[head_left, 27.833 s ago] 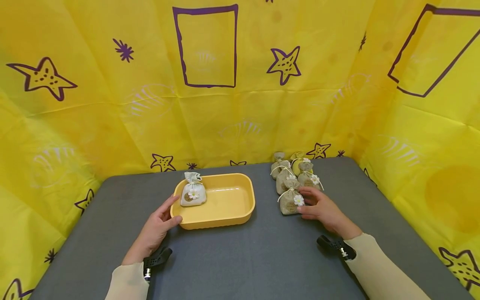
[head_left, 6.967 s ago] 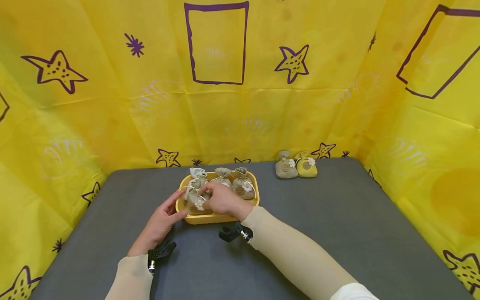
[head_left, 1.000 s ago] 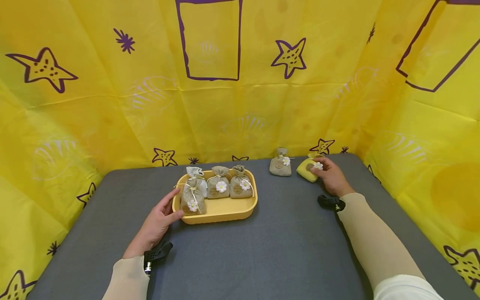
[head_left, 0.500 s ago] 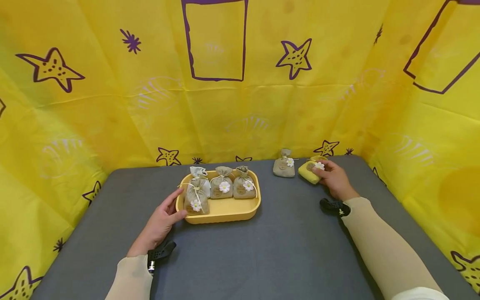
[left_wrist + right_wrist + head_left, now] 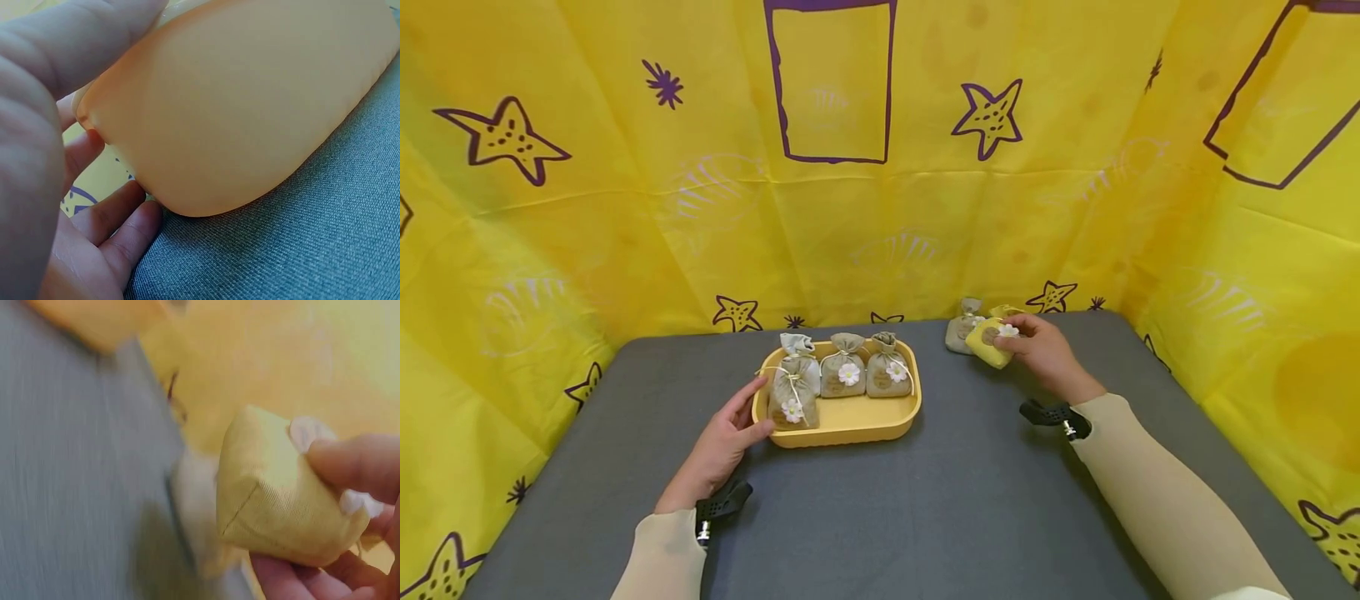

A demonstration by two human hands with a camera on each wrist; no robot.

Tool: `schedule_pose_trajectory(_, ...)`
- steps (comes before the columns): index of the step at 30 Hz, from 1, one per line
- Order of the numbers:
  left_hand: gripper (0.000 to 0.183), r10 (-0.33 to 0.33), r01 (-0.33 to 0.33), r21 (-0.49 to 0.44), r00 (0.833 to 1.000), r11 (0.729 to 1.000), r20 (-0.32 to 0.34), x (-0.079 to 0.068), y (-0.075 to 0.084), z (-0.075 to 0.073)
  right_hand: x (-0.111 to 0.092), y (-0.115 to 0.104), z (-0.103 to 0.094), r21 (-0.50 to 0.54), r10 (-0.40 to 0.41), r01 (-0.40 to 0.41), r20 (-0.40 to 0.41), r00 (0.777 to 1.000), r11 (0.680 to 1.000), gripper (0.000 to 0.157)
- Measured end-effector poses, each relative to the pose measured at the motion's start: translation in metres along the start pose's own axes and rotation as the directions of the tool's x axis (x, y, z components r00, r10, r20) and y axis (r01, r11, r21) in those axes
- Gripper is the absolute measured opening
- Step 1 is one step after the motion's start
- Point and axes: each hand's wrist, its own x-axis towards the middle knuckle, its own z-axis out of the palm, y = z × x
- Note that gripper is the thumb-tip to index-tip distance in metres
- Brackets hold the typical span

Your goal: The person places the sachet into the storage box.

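Note:
My right hand (image 5: 1043,354) pinches a yellow drawstring pouch (image 5: 987,346) with a white flower, thumb on one face and fingers beneath. In the right wrist view the yellow pouch (image 5: 281,487) hangs above the table, tilted. My left hand (image 5: 718,440) holds the left end of a yellow-orange tray (image 5: 857,435); in the left wrist view its thumb lies over the rim and its fingers bend around the end wall. Inside the tray stand a pale pouch (image 5: 808,375) at the back left, a beige pouch (image 5: 793,400) in front of it, and two more beige pouches, one (image 5: 842,379) beside the other (image 5: 887,379).
One beige pouch (image 5: 958,333) stands on the grey table (image 5: 925,517) near the back edge, partly behind the yellow one. Yellow printed cloth (image 5: 850,242) rises along the back and sides. The tray's front right floor shows bare.
My right hand has lifted the yellow pouch and carried it left, in front of the standing beige pouch. The left hand stays on the tray; earlier, beige pouches went into the tray.

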Motion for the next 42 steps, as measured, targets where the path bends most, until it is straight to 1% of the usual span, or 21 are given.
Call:
schedule_pose_trajectory(4,0.074,0.012,-0.012,-0.003,1.0,1.0,0.002,0.002,-0.001,0.0,-0.007,-0.027,0.021,0.008,-0.031,0.031,0.019,0.999,1.0,0.044)
schedule_pose_trajectory(7,0.074,0.018,-0.018,-0.006,1.0,1.0,0.001,0.003,-0.001,-0.001,-0.016,-0.05,0.039,0.014,-0.067,0.067,0.036,0.997,0.998,0.04)
schedule_pose_trajectory(10,0.074,0.014,-0.014,-0.003,1.0,1.0,0.003,0.002,-0.001,-0.001,-0.026,-0.071,0.06,-0.002,-0.102,0.102,0.076,0.992,0.995,0.037)
schedule_pose_trajectory(13,0.074,0.006,-0.006,0.008,1.0,1.0,0.001,0.001,0.0,-0.001,-0.034,-0.086,0.082,-0.048,-0.128,0.136,0.129,0.983,0.99,0.032)
schedule_pose_trajectory(16,0.074,0.001,-0.001,0.013,1.0,1.0,0.0,0.0,0.0,-0.001,-0.041,-0.095,0.108,-0.103,-0.152,0.172,0.176,0.973,0.98,0.027)
schedule_pose_trajectory(19,0.075,0.001,-0.001,0.014,1.0,1.0,0.0,-0.001,0.0,-0.001,-0.046,-0.099,0.132,-0.14,-0.178,0.209,0.208,0.962,0.968,0.025)
schedule_pose_trajectory(23,0.074,0.003,-0.003,0.008,1.0,1.0,0.001,-0.001,-0.001,-0.001,-0.05,-0.101,0.161,-0.172,-0.182,0.226,0.237,0.954,0.959,0.025)
schedule_pose_trajectory(29,0.074,0.005,-0.005,0.003,1.0,1.0,0.005,0.0,-0.001,-0.002,-0.047,-0.096,0.189,-0.174,-0.175,0.229,0.278,0.945,0.958,0.026)
schedule_pose_trajectory(31,0.075,0.003,-0.003,0.007,1.0,1.0,0.005,0.0,-0.001,-0.002,-0.045,-0.094,0.196,-0.179,-0.17,0.229,0.294,0.94,0.957,0.027)
schedule_pose_trajectory(34,0.075,0.002,-0.002,0.01,1.0,1.0,0.006,-0.001,-0.001,-0.002,-0.042,-0.09,0.204,-0.217,-0.157,0.231,0.314,0.936,0.948,0.028)
schedule_pose_trajectory(37,0.075,0.007,-0.007,0.004,1.0,1.0,0.01,-0.001,-0.001,-0.002,-0.04,-0.088,0.208,-0.244,-0.147,0.237,0.335,0.93,0.941,0.029)
schedule_pose_trajectory(42,0.075,0.002,-0.002,0.003,1.0,1.0,0.011,-0.001,0.0,-0.002,-0.039,-0.091,0.207,-0.271,-0.115,0.246,0.423,0.899,0.931,0.032)
